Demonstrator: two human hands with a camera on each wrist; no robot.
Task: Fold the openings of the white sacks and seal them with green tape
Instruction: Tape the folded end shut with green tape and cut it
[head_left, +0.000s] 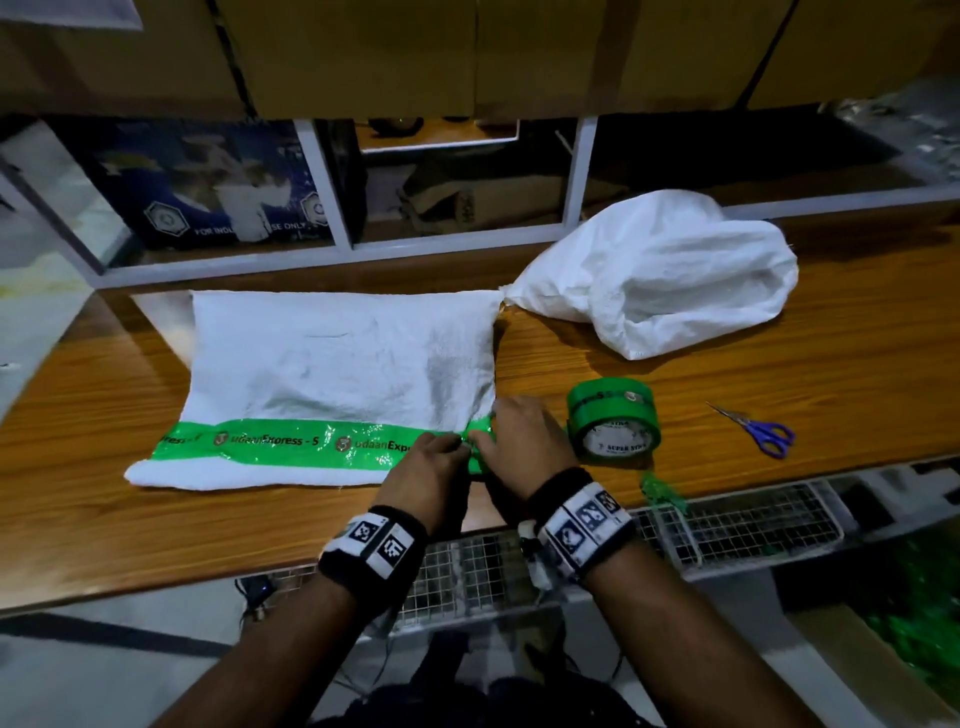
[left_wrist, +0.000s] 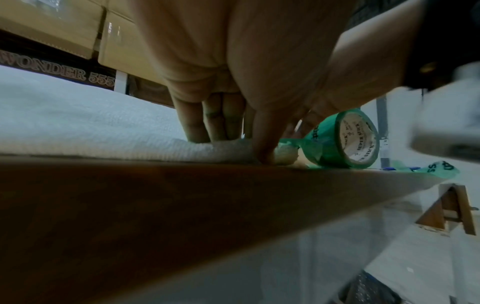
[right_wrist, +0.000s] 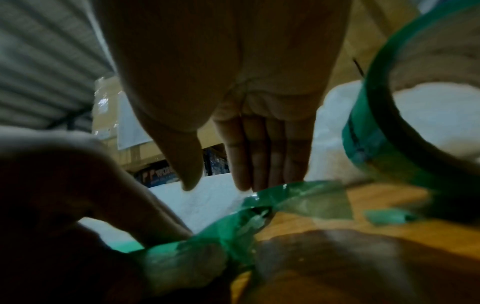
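Note:
A flat white sack (head_left: 343, 353) lies on the wooden table (head_left: 831, 364), its folded opening toward me and covered by a strip of printed green tape (head_left: 291, 441). Both hands meet at the strip's right end. My left hand (head_left: 441, 457) presses straight fingers (left_wrist: 197, 127) onto the fold, with the thumb at the sack's front edge. My right hand (head_left: 498, 431) lies flat on the sack's right corner, and its straight fingertips (right_wrist: 249, 181) touch the crumpled tape end (right_wrist: 298, 197). The green tape roll (head_left: 613, 421) stands just right of my right hand.
A second, bulging white sack (head_left: 660, 270) lies at the back right. Blue-handled scissors (head_left: 763, 431) rest right of the roll. A crumpled tape scrap (head_left: 660, 491) hangs at the table's front edge. Shelving with boxes stands behind, and wire baskets (head_left: 753, 525) sit below the edge.

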